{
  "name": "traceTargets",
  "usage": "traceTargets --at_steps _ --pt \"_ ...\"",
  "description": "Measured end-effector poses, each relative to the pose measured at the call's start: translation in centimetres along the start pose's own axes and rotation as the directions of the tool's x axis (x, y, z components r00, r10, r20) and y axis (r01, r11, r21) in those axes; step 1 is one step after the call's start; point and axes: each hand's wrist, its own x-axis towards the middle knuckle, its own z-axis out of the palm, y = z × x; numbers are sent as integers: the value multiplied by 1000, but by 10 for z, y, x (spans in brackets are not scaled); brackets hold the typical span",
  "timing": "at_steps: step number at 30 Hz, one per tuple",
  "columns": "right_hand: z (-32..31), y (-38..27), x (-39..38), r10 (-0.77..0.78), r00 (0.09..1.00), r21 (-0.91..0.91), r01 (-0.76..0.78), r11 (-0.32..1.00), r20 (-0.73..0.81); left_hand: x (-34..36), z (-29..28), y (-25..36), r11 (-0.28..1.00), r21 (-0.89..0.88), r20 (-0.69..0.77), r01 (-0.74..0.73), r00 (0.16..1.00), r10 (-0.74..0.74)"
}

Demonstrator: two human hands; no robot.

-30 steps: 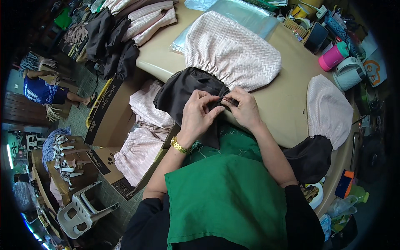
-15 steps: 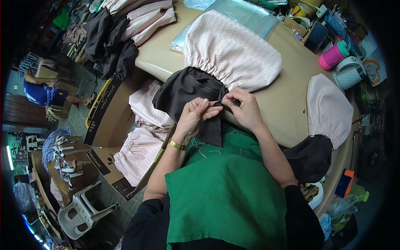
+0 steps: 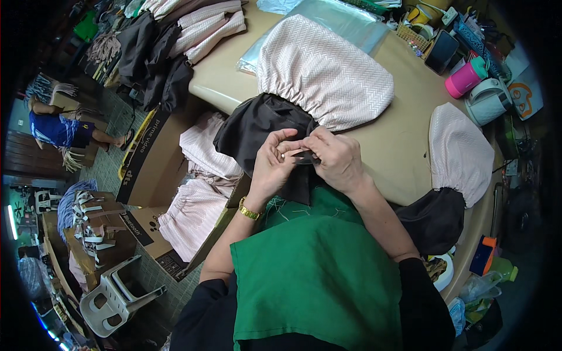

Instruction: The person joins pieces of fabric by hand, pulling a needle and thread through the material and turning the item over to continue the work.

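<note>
Black-and-pink garments, two on the worktop (image 3: pixel 404 169); left hand (image 3: pixel 274 161) and right hand (image 3: pixel 336 159) both pinch one garment's black fabric (image 3: pixel 257 126).

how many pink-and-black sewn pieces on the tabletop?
2: one pink-and-black piece under the left hand and right hand; another pink-and-black piece at the table's right edge. More hang off it.

Landmark: beige table (image 3: pixel 404 169)
Left hand (image 3: pixel 274 165): at the table's near edge, fingers pinching black fabric (image 3: pixel 257 126)
Right hand (image 3: pixel 339 161): touching the left, gripping the same fabric
Pink-white gathered cloth (image 3: pixel 322 70): on the table, joined to the fabric
</note>
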Motion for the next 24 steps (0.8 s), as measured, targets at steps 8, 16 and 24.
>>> traceTargets --at_steps 8,16,24 --pt "2 2 -5 205 978 160 -207 965 30 -1 15 -9 937 321 -64 -138 984 167" --pt "-59 -8 0 293 910 880 -377 288 294 9 -7 -26 1000 -5 -147 20 989 -21" --pt "-45 -14 -3 258 966 16 -258 966 -4 3 -3 -12 904 -404 -25 139 986 -163"
